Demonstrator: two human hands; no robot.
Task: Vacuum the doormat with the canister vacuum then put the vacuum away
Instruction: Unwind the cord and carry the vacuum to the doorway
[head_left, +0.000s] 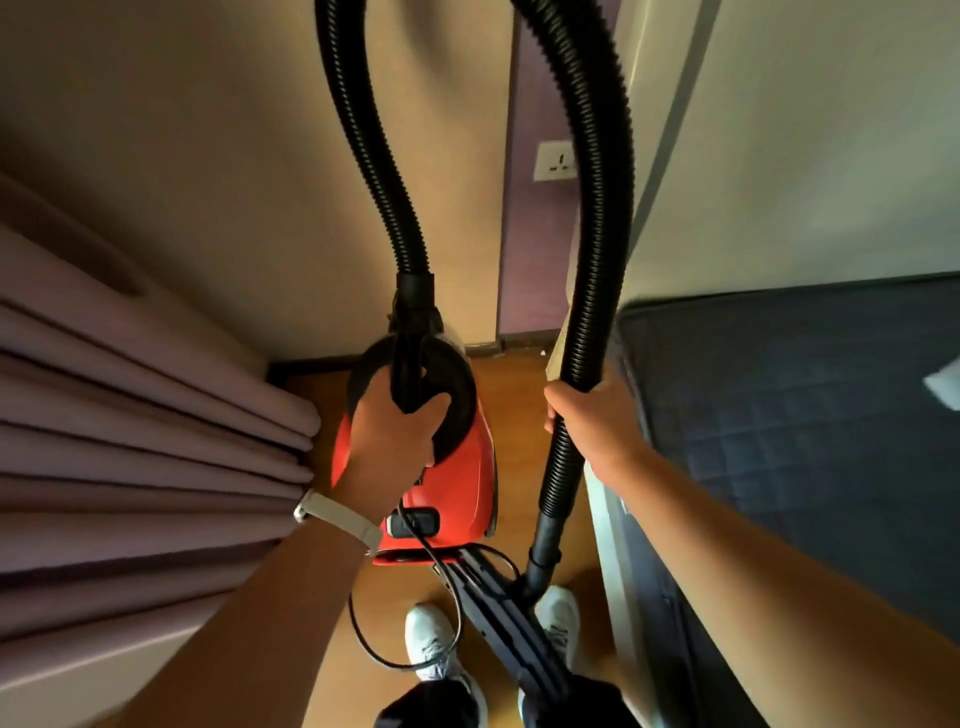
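My left hand (395, 436) grips black handle (460, 400) of red canister vacuum (462, 483); right hand (592, 421) curled round hose (602, 260), wand (519, 639) below it.

Both my arms are bare as far up as I can see them. On the wrist behind my left hand (392, 431) I wear a watch (337, 517) with a pale cream strap and a small silvery case at its outer edge. My left shoe (431, 642) and right shoe (561, 621) are white trainers with grey markings around the laces. Above them I wear black shorts (431, 704).
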